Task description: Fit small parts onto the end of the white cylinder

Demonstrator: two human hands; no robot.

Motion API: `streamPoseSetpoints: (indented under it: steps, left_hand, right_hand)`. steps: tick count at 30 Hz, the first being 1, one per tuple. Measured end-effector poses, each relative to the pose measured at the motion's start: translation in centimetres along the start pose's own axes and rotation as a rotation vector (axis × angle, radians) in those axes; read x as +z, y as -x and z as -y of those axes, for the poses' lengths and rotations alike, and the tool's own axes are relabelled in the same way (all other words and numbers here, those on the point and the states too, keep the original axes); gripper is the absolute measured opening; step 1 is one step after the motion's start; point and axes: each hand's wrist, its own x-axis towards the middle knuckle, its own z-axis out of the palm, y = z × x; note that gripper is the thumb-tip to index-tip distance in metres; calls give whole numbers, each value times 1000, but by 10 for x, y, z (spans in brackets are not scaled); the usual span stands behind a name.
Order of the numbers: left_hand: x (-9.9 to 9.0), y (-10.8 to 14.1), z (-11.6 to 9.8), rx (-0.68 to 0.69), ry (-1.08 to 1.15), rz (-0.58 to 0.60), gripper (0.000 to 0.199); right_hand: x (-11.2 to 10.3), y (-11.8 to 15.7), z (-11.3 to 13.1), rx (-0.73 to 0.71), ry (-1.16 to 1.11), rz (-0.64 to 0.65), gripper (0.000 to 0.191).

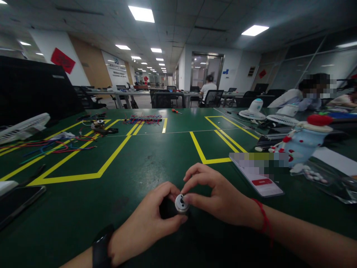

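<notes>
Yellow tape marks out shapes across the green bench (156, 156), with a pale phone (260, 178) on its right side and tangled wires (60, 145) on its left. Near the front edge, the left hand (150, 219) grips a small round metal part (182, 204) between thumb and fingers, while the right hand (212, 190), thumb and fingers curled in, touches its top face.

My left hand (152, 219) grips a small round metal part (182, 204) above a green table (150, 156) marked with yellow tape (69, 178), my right fingertips (187, 198) touch its top, and a phone (258, 176) lies near my right hand (220, 195).
</notes>
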Motion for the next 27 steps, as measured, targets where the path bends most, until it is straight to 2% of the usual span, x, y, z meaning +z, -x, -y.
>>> streamPoseSetpoints:
  steps: [4,8,10,12,14,17,22,27]
  left_hand:
    - [0,0,0,5,5,5,17]
    - [0,1,0,-7,-5,8,17]
    - [0,2,-1,-8,3,8,17]
    - [0,2,-1,-8,20,12,17]
    - [0,2,-2,-12,32,14,18]
    - [-2,1,-3,-18,33,13,20]
    - [-3,1,-3,-23,45,18,19]
    - [-2,2,-4,-19,40,16,19]
  right_hand:
    - [1,0,1,-2,22,56,10]
    - [0,1,3,3,17,60,9]
    - [-3,0,3,-10,-14,36,10]
    - [-8,-2,0,13,-62,-40,10]
    - [-14,-5,-11,130,-144,-150,13]
    - [-19,-6,-42,359,-304,-301,24]
    - [-17,2,-90,447,-348,-366,35]
    - [-16,3,-95,442,-321,-314,36]
